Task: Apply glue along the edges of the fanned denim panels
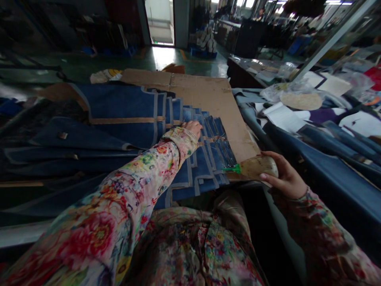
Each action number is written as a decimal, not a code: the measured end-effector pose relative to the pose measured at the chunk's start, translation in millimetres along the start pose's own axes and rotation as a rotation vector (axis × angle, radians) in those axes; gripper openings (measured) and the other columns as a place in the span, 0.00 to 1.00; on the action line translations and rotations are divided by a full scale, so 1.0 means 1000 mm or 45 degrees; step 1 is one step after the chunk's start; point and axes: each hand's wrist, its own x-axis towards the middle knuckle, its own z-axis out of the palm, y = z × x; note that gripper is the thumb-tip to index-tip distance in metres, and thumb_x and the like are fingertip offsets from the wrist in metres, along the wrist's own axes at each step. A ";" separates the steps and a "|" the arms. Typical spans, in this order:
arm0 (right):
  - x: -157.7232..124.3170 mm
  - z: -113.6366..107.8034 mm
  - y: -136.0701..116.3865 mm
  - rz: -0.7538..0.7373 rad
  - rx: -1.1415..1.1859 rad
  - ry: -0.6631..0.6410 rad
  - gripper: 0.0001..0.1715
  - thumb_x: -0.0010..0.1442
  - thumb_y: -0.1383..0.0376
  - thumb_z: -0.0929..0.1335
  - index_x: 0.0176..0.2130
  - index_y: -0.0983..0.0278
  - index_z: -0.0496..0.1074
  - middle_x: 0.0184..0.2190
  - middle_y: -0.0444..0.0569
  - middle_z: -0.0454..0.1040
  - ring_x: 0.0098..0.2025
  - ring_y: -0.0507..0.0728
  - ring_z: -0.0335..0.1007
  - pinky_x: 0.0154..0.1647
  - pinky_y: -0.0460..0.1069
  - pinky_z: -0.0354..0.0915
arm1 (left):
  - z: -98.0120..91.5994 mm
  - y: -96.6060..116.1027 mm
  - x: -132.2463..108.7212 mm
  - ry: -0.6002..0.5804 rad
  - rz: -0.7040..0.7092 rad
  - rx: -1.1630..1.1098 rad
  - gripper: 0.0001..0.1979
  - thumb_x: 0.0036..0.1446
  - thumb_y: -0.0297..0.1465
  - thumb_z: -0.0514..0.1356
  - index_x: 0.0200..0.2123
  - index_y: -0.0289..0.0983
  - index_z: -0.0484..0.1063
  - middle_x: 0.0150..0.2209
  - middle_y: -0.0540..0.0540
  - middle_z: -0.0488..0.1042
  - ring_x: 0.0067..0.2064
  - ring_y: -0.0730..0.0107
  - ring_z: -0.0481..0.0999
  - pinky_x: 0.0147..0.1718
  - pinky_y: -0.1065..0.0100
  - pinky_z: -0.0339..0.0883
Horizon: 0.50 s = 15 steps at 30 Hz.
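Observation:
My right hand (285,174) grips a cloudy, stained glue bottle (257,167), fingers and thumb around its rounded base. Its green nozzle (232,169) points left, at the right edge of a fanned stack of blue denim pieces (205,167). These overlap like steps, with grey-taped borders. Wet, shiny streaks (224,149) run along the rightmost edges. My left hand (193,128) rests on the middle of the stack, its fingers bent down against the denim; the fingertips are partly hidden. Under the stack lies a cardboard sheet (208,89).
More denim panels (68,135) drape at the left. On the right, a second surface bears long denim pieces (315,163), white sheets (285,117) and plastic bags (276,93). A slanted metal pole (333,37) rises there. Beyond are a green floor and a bright doorway (160,24).

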 end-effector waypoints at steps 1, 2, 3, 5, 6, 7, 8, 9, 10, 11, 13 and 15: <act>0.003 0.001 0.000 -0.014 -0.001 -0.001 0.34 0.47 0.53 0.74 0.51 0.56 0.61 0.49 0.52 0.66 0.50 0.63 0.65 0.52 0.58 0.66 | 0.000 0.000 0.000 0.001 -0.005 -0.006 0.13 0.59 0.28 0.49 0.44 0.39 0.70 0.47 0.46 0.70 0.50 0.62 0.65 0.48 0.58 0.55; 0.007 0.002 0.001 -0.033 -0.004 -0.004 0.34 0.48 0.53 0.74 0.51 0.56 0.61 0.49 0.52 0.66 0.50 0.63 0.65 0.52 0.58 0.66 | -0.001 0.000 0.000 -0.005 -0.013 -0.009 0.13 0.59 0.28 0.49 0.43 0.39 0.70 0.47 0.46 0.70 0.50 0.62 0.65 0.48 0.58 0.55; 0.011 0.003 0.001 -0.056 -0.008 -0.005 0.33 0.48 0.54 0.73 0.51 0.57 0.61 0.49 0.52 0.66 0.50 0.63 0.65 0.52 0.57 0.66 | -0.002 0.001 0.001 -0.014 -0.020 -0.011 0.13 0.59 0.27 0.49 0.43 0.39 0.70 0.47 0.46 0.70 0.50 0.62 0.65 0.47 0.58 0.55; 0.022 0.006 0.003 -0.100 -0.018 -0.008 0.33 0.49 0.54 0.73 0.51 0.58 0.61 0.49 0.51 0.65 0.50 0.62 0.64 0.52 0.56 0.66 | -0.003 0.001 0.000 -0.039 -0.021 -0.010 0.12 0.58 0.27 0.50 0.41 0.39 0.70 0.46 0.45 0.70 0.49 0.62 0.65 0.46 0.58 0.56; 0.029 0.008 0.004 -0.119 -0.017 -0.010 0.33 0.50 0.55 0.73 0.51 0.58 0.61 0.49 0.51 0.65 0.50 0.62 0.64 0.52 0.56 0.66 | -0.004 0.001 0.000 -0.041 -0.014 -0.007 0.11 0.57 0.27 0.51 0.40 0.39 0.71 0.46 0.45 0.70 0.49 0.62 0.65 0.45 0.58 0.56; 0.036 0.011 0.005 -0.135 -0.009 -0.013 0.33 0.50 0.55 0.73 0.52 0.58 0.61 0.49 0.51 0.65 0.50 0.61 0.64 0.52 0.55 0.66 | -0.004 0.001 0.000 -0.036 0.000 -0.001 0.11 0.57 0.27 0.51 0.40 0.39 0.71 0.46 0.45 0.70 0.48 0.62 0.66 0.45 0.59 0.56; 0.044 0.013 0.007 -0.144 0.005 -0.019 0.33 0.50 0.55 0.73 0.52 0.59 0.60 0.48 0.51 0.64 0.50 0.61 0.64 0.52 0.55 0.66 | -0.004 0.000 0.000 -0.027 0.015 0.006 0.11 0.57 0.27 0.51 0.40 0.39 0.70 0.46 0.45 0.70 0.49 0.62 0.65 0.45 0.59 0.56; 0.051 0.016 0.009 -0.152 0.024 -0.023 0.34 0.49 0.55 0.73 0.52 0.59 0.60 0.48 0.50 0.64 0.49 0.60 0.65 0.52 0.54 0.66 | -0.003 0.000 0.000 -0.019 0.025 0.013 0.11 0.58 0.27 0.51 0.40 0.39 0.70 0.46 0.45 0.70 0.49 0.61 0.65 0.45 0.59 0.56; 0.059 0.018 0.010 -0.159 0.043 -0.027 0.34 0.49 0.55 0.73 0.52 0.59 0.60 0.47 0.50 0.64 0.49 0.60 0.65 0.52 0.54 0.66 | -0.002 -0.001 0.000 -0.015 0.026 0.021 0.11 0.58 0.28 0.50 0.41 0.39 0.70 0.46 0.45 0.70 0.49 0.61 0.65 0.45 0.58 0.56; 0.065 0.020 0.012 -0.164 0.055 -0.029 0.35 0.49 0.55 0.73 0.52 0.60 0.60 0.47 0.50 0.64 0.49 0.59 0.65 0.52 0.54 0.66 | 0.000 -0.002 0.000 -0.012 0.023 0.026 0.11 0.58 0.28 0.50 0.41 0.39 0.70 0.46 0.45 0.70 0.49 0.61 0.65 0.45 0.58 0.56; 0.075 0.022 0.013 -0.170 0.049 -0.034 0.36 0.48 0.54 0.73 0.52 0.61 0.60 0.48 0.51 0.64 0.48 0.60 0.65 0.51 0.54 0.66 | 0.002 -0.003 0.001 -0.021 0.011 0.030 0.12 0.58 0.28 0.50 0.42 0.40 0.70 0.45 0.45 0.70 0.49 0.61 0.65 0.46 0.58 0.56; 0.079 0.019 0.012 -0.183 0.018 -0.057 0.37 0.48 0.55 0.74 0.53 0.61 0.60 0.48 0.51 0.64 0.48 0.60 0.66 0.50 0.53 0.67 | 0.004 -0.004 0.002 -0.024 0.004 0.029 0.12 0.58 0.28 0.51 0.42 0.40 0.70 0.46 0.46 0.70 0.49 0.61 0.65 0.46 0.58 0.56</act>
